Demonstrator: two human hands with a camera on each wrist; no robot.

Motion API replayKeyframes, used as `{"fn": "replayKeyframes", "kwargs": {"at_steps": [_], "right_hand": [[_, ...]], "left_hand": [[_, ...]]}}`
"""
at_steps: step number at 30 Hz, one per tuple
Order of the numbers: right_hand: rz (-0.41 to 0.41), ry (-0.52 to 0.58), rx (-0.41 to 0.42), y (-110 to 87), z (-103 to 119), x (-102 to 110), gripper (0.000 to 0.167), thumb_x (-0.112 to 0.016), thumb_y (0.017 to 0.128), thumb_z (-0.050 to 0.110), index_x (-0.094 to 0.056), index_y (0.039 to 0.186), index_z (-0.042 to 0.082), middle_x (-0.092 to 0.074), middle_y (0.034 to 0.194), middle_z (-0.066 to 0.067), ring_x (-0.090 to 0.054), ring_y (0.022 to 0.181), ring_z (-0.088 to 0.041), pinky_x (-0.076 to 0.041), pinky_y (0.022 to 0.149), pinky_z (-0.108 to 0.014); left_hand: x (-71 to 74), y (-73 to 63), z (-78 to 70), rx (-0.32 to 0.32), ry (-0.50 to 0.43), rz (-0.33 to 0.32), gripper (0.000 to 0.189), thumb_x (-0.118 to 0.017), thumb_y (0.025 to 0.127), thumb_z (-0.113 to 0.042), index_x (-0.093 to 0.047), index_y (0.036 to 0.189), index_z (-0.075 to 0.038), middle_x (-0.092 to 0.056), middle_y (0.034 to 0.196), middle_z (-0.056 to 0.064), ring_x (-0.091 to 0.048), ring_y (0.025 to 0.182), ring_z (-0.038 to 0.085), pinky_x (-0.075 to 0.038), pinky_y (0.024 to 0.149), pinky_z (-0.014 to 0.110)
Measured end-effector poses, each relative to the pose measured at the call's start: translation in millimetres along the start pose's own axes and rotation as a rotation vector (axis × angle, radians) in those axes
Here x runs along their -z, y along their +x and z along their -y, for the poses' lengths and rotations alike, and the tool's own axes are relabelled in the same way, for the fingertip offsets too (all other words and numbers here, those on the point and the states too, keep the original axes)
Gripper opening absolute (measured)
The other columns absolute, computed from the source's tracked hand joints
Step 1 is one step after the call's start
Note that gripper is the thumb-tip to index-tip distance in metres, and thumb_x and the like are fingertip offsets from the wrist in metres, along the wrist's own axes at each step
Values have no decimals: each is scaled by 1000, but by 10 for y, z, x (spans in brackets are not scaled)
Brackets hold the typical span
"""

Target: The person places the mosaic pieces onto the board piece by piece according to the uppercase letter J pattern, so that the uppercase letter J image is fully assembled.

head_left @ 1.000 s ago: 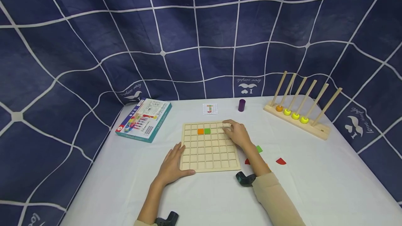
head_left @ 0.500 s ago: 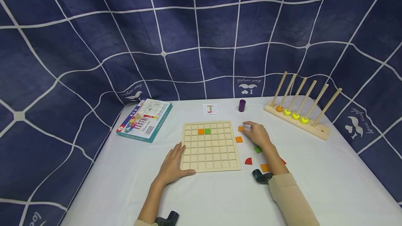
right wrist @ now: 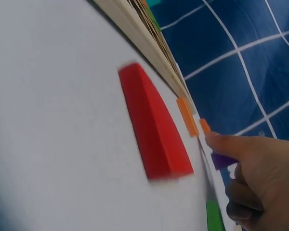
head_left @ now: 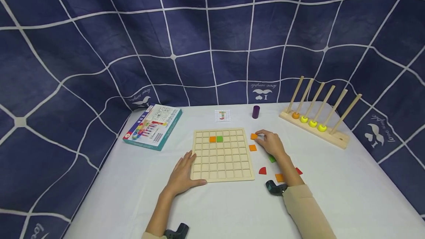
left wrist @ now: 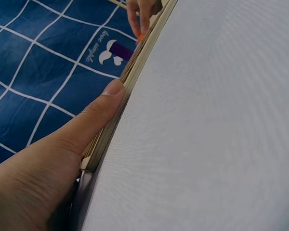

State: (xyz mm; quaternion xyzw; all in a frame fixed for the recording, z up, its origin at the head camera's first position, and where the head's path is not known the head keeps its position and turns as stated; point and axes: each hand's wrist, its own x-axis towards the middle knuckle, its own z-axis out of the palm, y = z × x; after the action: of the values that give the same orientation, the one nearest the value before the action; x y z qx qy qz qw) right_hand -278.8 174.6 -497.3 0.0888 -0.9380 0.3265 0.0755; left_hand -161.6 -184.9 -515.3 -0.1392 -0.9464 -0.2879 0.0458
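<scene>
A wooden grid board (head_left: pixel 220 158) lies flat on the table, with an orange square tile (head_left: pixel 212 139) and a green square tile (head_left: pixel 219 139) side by side in its upper part. My left hand (head_left: pixel 180 174) rests at the board's near left corner, fingers along the left side and thumb (left wrist: pixel 101 108) against the near edge. Right of the board, my right hand (head_left: pixel 273 145) pinches another orange square tile (head_left: pixel 254 136) between thumb and fingertips. Just nearer lies a loose orange tile (head_left: pixel 252 148). Under the right forearm a green tile (head_left: pixel 272 158) is partly hidden.
Red quarter-round pieces (head_left: pixel 262 170) and an orange tile (head_left: pixel 279 177) lie near the right wrist. Behind the board are a pattern card (head_left: pixel 222 115) and a purple cylinder (head_left: pixel 255 112). A pegged bead rack (head_left: pixel 313 128) stands back right, a flat box (head_left: pixel 153 126) back left.
My right hand has moved right from the board's upper right corner to the far loose orange tile, which has shifted slightly left. The left hand stays at the board's corner.
</scene>
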Motion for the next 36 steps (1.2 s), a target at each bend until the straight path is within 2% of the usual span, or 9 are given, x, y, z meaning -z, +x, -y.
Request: {"fn": "replayKeyframes", "kwargs": {"at_steps": [6,12,16,20,25,36], "right_hand": [[-28,50,68,24,257,-112,29,-70,82,21,-66,108,8,-35,50,3,-29,43,-11,-23,39,-24],[33,81,90,72,570,-268,33,-69,83,26,-65,112,11,-38,49,2,-31,42,-10,-25,38,-23],[67,85,100,109,686,-397,32,-69,84,26,-66,113,12,-37,49,3,-29,43,-9,-24,38,-23],[81,79,118,153,733,-501,30,-68,84,25,-66,112,13,-36,49,4,-27,43,-9,-24,39,-23],[98,47,123,195,729,-576,28,-69,84,25,-68,109,14,-38,50,4,-32,46,-10,-29,42,-25],[113,-2,102,177,747,-584,27,-68,84,28,-68,109,17,-44,56,3,-36,49,-12,-32,44,-26]], "left_hand": [[10,2,-17,12,0,13,115,-69,57,-72,-33,141,-3,-23,150,13,-14,139,26,-9,112,39],[11,3,-19,13,-2,12,115,-69,57,-72,-33,141,-3,-23,150,13,-14,139,26,-9,112,39],[14,-3,-29,19,-9,13,115,-69,57,-72,-33,142,-3,-22,150,13,-14,139,26,-9,112,40],[18,-2,-31,20,-6,14,114,-70,57,-71,-33,142,-3,-22,150,13,-14,139,26,-10,112,40],[17,8,-23,18,-10,6,114,-71,57,-70,-34,141,-3,-23,150,14,-15,139,26,-11,112,41],[2,9,-3,7,-6,0,114,-71,57,-70,-35,141,-2,-24,149,14,-16,138,28,-12,112,42]]}}
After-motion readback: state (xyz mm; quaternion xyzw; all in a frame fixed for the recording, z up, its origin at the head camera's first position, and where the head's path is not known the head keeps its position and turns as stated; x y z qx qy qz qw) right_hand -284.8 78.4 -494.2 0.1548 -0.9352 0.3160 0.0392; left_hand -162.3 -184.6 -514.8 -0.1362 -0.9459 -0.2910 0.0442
